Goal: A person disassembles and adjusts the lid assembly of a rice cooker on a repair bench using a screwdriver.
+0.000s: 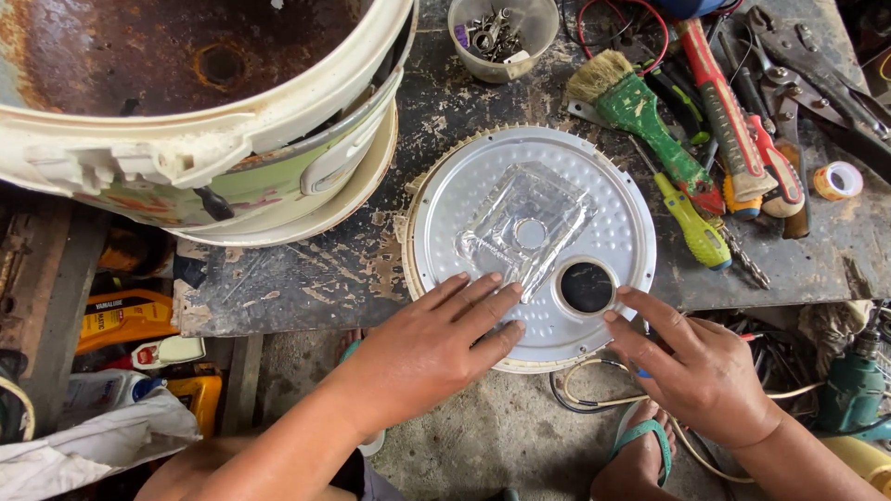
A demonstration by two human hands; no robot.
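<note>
One round metal lid (pixel 529 243) lies flat at the near edge of the counter (pixel 306 278), hanging partly over it. The left hand (pixel 429 348) rests on the lid's near rim, its fingers (pixel 483 301) spread flat and gripping nothing. The right hand (pixel 691 366) touches the rim beside the lid's one round hole (pixel 587 287), fingers loosely open and empty. One upturned cooker body (pixel 186 102), one paintbrush (pixel 645 116), one cup of screws (pixel 501 32) and one yellow-green screwdriver (pixel 691 223) lie nearby.

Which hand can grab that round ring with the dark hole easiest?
Probably the right hand: its fingertips already touch the round ring with the dark hole, while the left hand lies flat on the round dimpled silver metal plate.
</note>
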